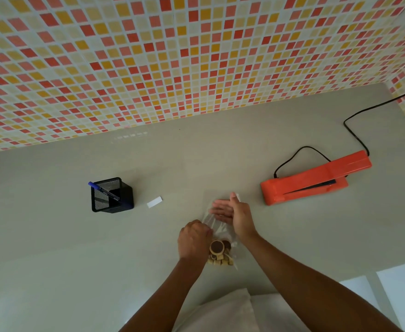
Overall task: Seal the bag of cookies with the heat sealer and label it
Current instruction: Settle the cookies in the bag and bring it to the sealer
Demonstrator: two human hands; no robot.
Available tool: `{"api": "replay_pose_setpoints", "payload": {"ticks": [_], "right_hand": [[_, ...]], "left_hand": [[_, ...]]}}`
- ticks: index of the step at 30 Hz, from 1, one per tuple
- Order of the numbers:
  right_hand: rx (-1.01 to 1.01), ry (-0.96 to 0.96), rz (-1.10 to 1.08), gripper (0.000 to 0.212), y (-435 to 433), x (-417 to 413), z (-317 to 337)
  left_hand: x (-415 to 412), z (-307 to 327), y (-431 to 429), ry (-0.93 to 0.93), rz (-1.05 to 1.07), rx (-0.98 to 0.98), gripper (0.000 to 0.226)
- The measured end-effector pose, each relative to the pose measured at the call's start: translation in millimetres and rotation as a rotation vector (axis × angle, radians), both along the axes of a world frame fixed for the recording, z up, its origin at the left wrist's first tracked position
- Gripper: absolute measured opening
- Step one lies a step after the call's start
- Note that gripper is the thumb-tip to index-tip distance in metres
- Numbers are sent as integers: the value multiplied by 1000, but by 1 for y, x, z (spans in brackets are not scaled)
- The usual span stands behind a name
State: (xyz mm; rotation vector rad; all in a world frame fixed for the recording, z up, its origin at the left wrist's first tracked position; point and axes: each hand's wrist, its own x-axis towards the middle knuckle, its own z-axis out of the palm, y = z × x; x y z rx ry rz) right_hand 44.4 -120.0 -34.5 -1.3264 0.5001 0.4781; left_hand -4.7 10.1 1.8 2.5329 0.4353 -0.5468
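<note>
bag: we see a clear bag (213, 222) lying flat on the grey worktop (196, 159), centre-near, between both hands; mouth end points away from the person
cookies: round cookies (218, 254) bunched in the bag's near end; one with a dark top sits above a cluster of pale ones
left hand: left hand (193, 238) at the bag's left edge, just beside the cookies; fingers curled in, clamped on the plastic
right hand: right hand (235, 212) laid on the empty upper part of the bag; fingers straight and together, pointing left, holding nothing
heat sealer: orange heat sealer (316, 178) on the worktop to the right of the bag, apart from it; we see a dark gap between its arm and base; a black cord (355, 130) runs from it towards the far right
label: small white label (154, 202) flat on the worktop, between the bag and the pen holder, touching neither
pen holder: black mesh pen holder (113, 195) at left; a blue pen (103, 190) leans in it
backdrop: wall of orange, red and yellow tiles (172, 56) behind the worktop
</note>
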Motion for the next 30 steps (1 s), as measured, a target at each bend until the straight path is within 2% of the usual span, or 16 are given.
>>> {"api": "replay_pose_setpoints", "payload": {"ticks": [5, 8, 12, 14, 16, 18, 21, 25, 28, 30], "right_hand": [[-82, -55, -60, 63, -4, 17, 0], [-153, -83, -61, 54, -16, 35, 4], [-426, -237, 140, 37, -10, 29, 14], [-558, -268, 166, 23, -9, 15, 22], [-687, -225, 113, 18, -15, -2, 26], [-763, -115, 104, 26, -22, -22, 24], [-742, -12, 139, 42, -21, -46, 22], [-644, 65, 86, 52, -14, -49, 16], [-692, 50, 212, 26, -12, -43, 11], [-732, -24, 271, 21, -9, -42, 7]], "left_hand": [[-2, -3, 0, -49, -40, 18, 25], [-3, -7, 0, -76, -32, 16, 23], [-1, -9, -1, -95, 10, -39, 16], [1, -10, 0, -87, 10, -47, 20], [3, -13, 2, -64, 28, -49, 30], [4, -16, 1, -46, 48, -60, 34], [4, -20, 1, -41, 67, -63, 37], [4, -23, 4, -55, 73, -65, 37], [5, -23, 4, -52, 67, -69, 38], [5, -22, 5, -37, 61, -60, 40]]}}
